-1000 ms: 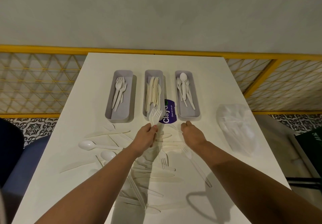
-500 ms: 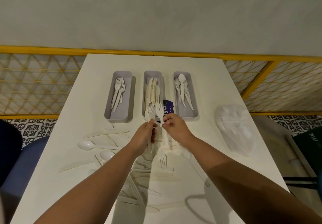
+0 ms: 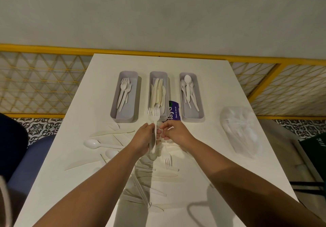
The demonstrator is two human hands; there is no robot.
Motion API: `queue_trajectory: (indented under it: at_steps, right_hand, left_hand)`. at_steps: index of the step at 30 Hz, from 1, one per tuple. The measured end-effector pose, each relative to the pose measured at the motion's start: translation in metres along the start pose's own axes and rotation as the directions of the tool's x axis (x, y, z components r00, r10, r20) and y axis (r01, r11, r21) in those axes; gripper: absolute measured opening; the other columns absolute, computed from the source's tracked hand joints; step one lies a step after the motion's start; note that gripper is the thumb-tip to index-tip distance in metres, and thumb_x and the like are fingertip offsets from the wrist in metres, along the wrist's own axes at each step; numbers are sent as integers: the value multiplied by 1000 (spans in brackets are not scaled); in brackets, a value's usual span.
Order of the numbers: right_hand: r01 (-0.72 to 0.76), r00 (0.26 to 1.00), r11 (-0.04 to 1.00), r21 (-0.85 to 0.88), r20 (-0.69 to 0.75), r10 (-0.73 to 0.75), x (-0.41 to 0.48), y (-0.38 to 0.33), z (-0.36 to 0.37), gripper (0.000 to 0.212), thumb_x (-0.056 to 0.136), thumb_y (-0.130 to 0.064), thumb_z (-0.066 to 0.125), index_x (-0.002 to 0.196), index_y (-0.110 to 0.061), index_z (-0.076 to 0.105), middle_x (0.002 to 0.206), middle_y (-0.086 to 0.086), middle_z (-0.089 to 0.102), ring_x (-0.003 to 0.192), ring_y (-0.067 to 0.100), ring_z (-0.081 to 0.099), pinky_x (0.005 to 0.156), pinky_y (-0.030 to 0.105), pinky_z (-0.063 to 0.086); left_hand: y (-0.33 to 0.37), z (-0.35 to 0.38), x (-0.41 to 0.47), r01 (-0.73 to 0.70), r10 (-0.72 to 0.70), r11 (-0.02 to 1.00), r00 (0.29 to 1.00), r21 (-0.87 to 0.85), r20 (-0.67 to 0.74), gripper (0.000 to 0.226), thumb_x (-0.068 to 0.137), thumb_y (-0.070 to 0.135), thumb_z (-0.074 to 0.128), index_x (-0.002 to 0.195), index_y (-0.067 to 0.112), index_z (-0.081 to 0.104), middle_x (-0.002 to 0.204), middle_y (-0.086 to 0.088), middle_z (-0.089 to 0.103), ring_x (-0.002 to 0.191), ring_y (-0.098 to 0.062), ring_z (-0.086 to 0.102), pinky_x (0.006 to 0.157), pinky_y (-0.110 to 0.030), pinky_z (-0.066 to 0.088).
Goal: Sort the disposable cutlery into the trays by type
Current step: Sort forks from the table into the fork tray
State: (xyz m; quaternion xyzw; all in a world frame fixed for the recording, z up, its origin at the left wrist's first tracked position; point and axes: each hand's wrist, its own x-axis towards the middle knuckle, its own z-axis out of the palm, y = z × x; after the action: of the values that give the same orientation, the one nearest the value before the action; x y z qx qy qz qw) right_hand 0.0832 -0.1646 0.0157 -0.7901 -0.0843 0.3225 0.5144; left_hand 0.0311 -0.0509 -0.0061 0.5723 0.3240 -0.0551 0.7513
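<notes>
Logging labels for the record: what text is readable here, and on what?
"laye": purple packet between the middle tray and the right tray, start hidden.
"Clean as you go": same packet, small print.
White marks on the green object, right edge: unreadable.

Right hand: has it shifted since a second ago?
Yes. The right hand moved left, from in front of the spoon tray to in front of the knife tray, beside the left hand.

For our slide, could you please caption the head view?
Left hand grips white forks before three grey trays; right hand close beside.
</notes>
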Motion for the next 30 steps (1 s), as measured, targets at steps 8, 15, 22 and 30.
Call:
queue_trajectory:
  at_steps: [8,15,22,30]
  right_hand:
    - [32,997,830,-557,80,15,-15,21,6,14,84,-19,66,88,-15,54,89,4,55,83,22,54,70,28,44]
    - [19,985,574,-818,115,132,-32,29,16,45,87,-23,60,127,-11,42,122,11,57,108,29,58,73,28,39]
    - [47,990,398,-916,96,103,-35,7,12,48,87,-12,53,132,-8,39,121,12,58,108,29,58,79,32,45]
    - [69,997,333,-940,55,-52,-34,-33,8,37,91,0,47,128,-1,47,126,14,44,115,32,52,88,37,45]
  left_hand:
    - [-3,-3,-3,10,-8,998,999,-55,37,18,99,18,43,83,11,39,67,-5,44,54,-14,39,49,-26,36]
    - [-3,-11,-3,-2,2,1000,998,8,55,15,99,21,42,96,9,51,71,-3,48,59,-14,41,54,-26,38]
    - [-4,-15,-6,-14,12,1000,998,21,65,16,100,21,39,93,12,51,71,-1,50,59,-13,41,54,-25,37]
    - [0,-12,-3,-32,32,999,995,2,95,16,101,18,37,98,10,51,76,-3,53,58,-13,41,52,-23,38]
